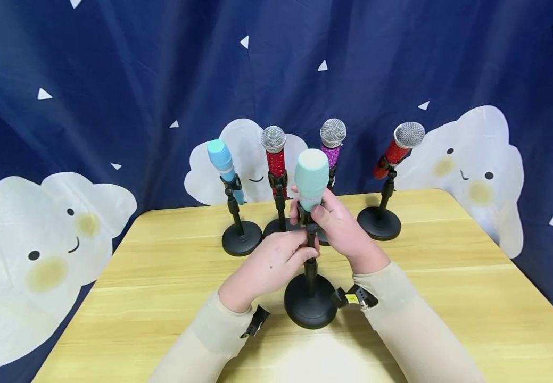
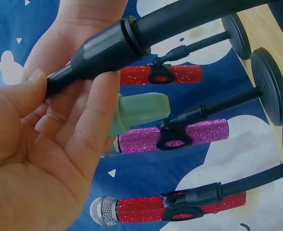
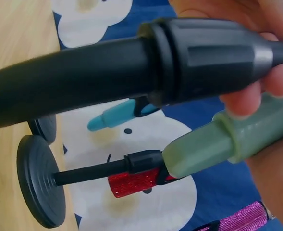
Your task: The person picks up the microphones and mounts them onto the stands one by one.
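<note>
A mint-green microphone (image 1: 312, 173) sits atop a black desk stand (image 1: 311, 308) at the middle of the table. Fingers of my right hand (image 1: 343, 229) curl round the microphone's lower body at the clip, thumb toward me. Just below, my left hand (image 1: 276, 260) pinches the stand's upright between thumb and fingers. In the left wrist view, the left hand (image 2: 50, 149) holds the thin rod above the black collar (image 2: 103, 53). The microphone's tapered green end (image 3: 199, 151) shows below the collar in the right wrist view. Most of the clip is hidden by fingers.
Behind stand a blue microphone (image 1: 221, 159), a red glitter microphone (image 1: 276, 162), a purple glitter one (image 1: 331, 154) and another red one (image 1: 393, 154), each on a black stand. The wooden table (image 1: 161, 287) meets a dark blue curtain (image 1: 151, 69) with cloud prints.
</note>
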Demonstrator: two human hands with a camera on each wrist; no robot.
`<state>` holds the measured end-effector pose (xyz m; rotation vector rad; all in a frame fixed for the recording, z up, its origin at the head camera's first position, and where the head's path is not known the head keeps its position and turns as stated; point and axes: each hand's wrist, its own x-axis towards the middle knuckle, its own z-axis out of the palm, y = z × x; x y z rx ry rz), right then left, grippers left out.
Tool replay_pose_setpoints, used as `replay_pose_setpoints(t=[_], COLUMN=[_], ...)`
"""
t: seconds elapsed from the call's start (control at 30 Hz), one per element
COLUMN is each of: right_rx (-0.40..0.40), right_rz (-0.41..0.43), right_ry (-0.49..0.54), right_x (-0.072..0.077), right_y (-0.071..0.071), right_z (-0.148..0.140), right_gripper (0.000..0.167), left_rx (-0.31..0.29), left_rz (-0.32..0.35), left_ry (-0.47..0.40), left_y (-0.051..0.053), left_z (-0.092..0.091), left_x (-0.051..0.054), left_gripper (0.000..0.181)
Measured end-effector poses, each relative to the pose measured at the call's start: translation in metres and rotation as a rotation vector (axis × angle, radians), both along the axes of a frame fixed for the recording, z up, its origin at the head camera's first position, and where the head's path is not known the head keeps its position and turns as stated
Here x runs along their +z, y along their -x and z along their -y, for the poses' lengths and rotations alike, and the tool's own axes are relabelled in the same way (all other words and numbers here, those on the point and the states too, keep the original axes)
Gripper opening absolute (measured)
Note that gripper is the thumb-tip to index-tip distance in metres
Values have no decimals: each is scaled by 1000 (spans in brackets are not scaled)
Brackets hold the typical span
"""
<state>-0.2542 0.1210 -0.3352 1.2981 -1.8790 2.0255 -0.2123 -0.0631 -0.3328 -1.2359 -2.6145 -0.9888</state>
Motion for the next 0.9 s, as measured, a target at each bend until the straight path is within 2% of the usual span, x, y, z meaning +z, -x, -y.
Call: replay_pose_setpoints(t=[0.23,0.4,0.53,0.67,0.77,0.83,0.9], right_rx=[76,37,-53,-144,-113,-72,0], right_rz=[28,16,-26,-19,28,55,55], right_ry=[68,-14,-162,-306,-442,-587,-746], right_x=[-3,4,7,-2,-18,-30,-42], right_y=[7,7,3,-2,-5,-9,-12], right_z=[7,2,-13,-34,-50,-55,-55], right_gripper=[62,74,71,61,59,58,65], left_rx=[0,-9,-22,-25,-29,-28,-24], left_rz=[5,16,20,39,49,55,66], left_ry=[-3,-23,-26,-26,-24,-23,-27], left_y=[2,4,5,5,4,3,3], left_z=[2,2,0,-2,-2,0,2], left_x=[3,3,1,0,-1,-1,-2], left_gripper=[6,7,7,7,8,8,8])
